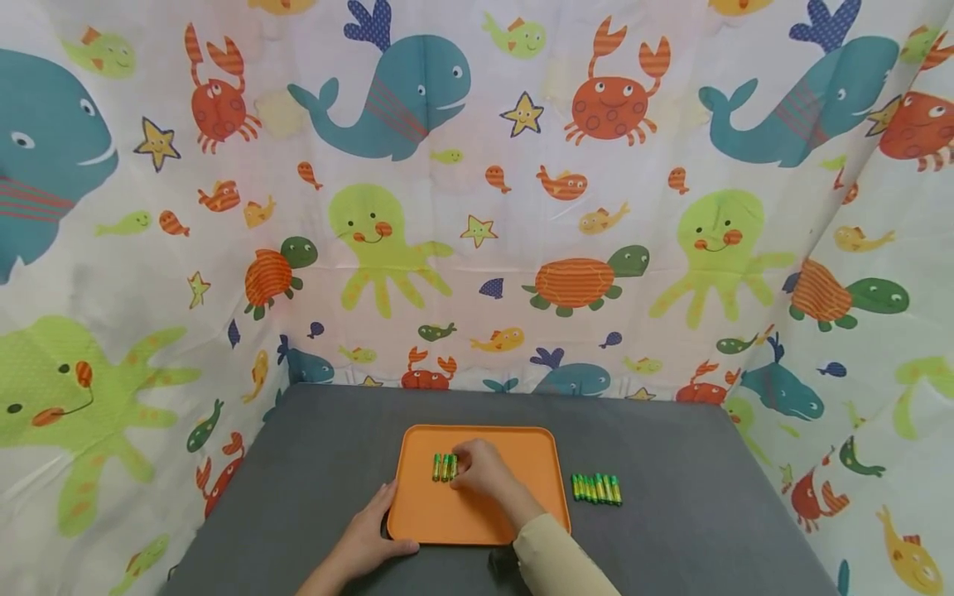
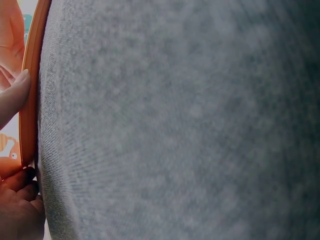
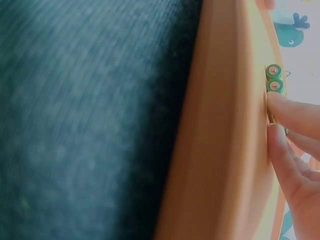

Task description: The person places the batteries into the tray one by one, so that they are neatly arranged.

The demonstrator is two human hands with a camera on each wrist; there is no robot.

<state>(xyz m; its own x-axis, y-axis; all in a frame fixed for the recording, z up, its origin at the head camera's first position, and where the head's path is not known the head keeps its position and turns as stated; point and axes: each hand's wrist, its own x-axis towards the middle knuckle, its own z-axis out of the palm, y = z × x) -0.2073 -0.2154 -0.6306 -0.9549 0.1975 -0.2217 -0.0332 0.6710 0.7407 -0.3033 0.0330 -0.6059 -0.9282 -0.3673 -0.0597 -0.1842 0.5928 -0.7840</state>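
Note:
An orange tray (image 1: 432, 521) lies on the grey table. My left hand (image 1: 365, 534) holds its near left corner, fingers along the left side and thumb (image 2: 17, 95) at the front rim. Inside the tray, green-and-gold batteries (image 1: 436, 468) lie side by side, their ends toward me. Over the tray, my right hand (image 1: 484, 472) pinches a battery at the right end of this row between thumb and forefinger; the fingers cover most of it. In the right wrist view two battery ends (image 3: 273, 71) show just beyond the fingertips (image 3: 277, 102).
Several more green-and-gold batteries (image 1: 596, 489) lie in a row on the table (image 1: 671, 463), right of the tray. A curtain (image 1: 477, 273) printed with sea animals surrounds the table at the back and sides. A dark wrist device (image 1: 503, 564) sits beneath my right wrist.

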